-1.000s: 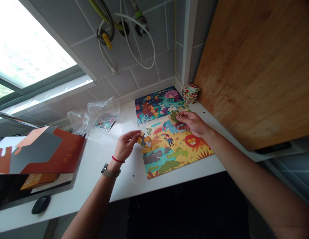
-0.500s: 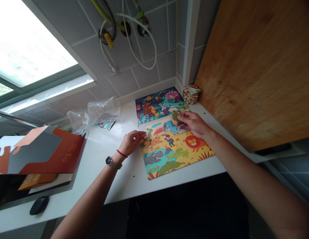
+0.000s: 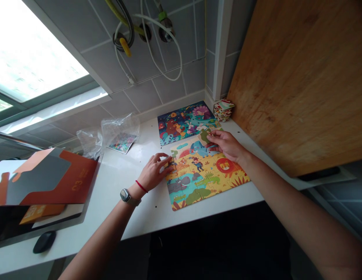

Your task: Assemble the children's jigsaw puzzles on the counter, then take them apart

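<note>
A yellow animal jigsaw puzzle with a lion, hippo and elephant lies on the white table. At its left edge my left hand rests with thumb and forefinger apart, their tips on the leopard pieces. Above the puzzle's top right side my right hand pinches a green and beige puzzle piece. The fingers partly cover that piece and the puzzle beneath. Just behind, a dark blue forest puzzle lies flat, its pieces joined.
A stack of cards or pieces stands in the back corner beside a wooden board. Clear plastic bags and a small picture card lie at left. An orange and grey box and a black mouse are farther left.
My left hand has shifted slightly; its thumb now reaches onto the yellow puzzle's left edge below the forefinger. My right hand keeps the piece in nearly the same spot.
</note>
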`<state>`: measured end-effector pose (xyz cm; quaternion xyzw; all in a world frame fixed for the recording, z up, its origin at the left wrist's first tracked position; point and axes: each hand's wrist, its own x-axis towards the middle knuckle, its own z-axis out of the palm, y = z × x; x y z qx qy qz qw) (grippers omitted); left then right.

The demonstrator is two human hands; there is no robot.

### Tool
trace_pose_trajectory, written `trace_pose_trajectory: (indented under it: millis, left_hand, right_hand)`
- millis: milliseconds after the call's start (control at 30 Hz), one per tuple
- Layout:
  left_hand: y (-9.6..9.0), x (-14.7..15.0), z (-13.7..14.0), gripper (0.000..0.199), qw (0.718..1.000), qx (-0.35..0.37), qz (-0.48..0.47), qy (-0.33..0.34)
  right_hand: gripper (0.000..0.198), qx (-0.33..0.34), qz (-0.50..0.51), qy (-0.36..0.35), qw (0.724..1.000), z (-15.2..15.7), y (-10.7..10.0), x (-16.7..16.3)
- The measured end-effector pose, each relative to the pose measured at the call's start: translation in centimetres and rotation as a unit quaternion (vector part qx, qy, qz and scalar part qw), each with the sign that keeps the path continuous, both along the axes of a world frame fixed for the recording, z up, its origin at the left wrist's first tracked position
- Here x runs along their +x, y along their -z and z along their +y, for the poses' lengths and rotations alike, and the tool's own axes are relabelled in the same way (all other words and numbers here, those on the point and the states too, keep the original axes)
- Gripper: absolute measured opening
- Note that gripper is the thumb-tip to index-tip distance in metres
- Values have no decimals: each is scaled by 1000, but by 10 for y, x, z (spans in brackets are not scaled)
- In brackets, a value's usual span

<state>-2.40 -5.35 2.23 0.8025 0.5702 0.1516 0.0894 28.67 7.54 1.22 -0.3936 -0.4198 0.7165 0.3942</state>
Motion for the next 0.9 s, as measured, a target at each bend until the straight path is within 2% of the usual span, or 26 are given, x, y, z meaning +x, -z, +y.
trace_pose_trajectory:
  millis: [167,433,900]
  left_hand:
    - [-8,-8,-2,41,998,-22,19,56]
    - [-13,-12,-4,41,989,-9,106,106]
    - [-13,-8,-10,36,993,9,88,77]
  right_hand:
    - [28,-4,2,5,1000,-1,-1,0]
    - [24,-9,-10,4,1000,0,-1,-1]
    - [17,-16,-8,6,1000,-1,-5,-1]
